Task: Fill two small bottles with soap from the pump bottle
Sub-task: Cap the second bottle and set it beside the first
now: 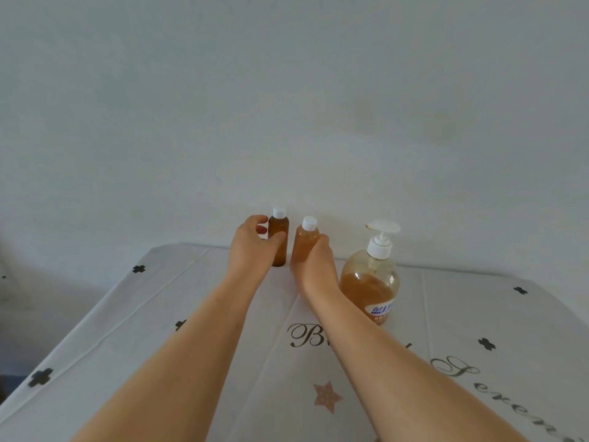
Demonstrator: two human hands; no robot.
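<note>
Tablecloth (446,314), white with black crosses and script lettering, under three soap containers by a pale wall (287,90).
Pump bottle (371,282) upright at right, about half full of amber soap, white pump on top; lighter small bottle (304,244) just left of it, capped, gripped from behind by right hand (314,266); darker small bottle (279,240) farther left, capped, upright, clasped between thumb and fingers of left hand (248,247).
</note>
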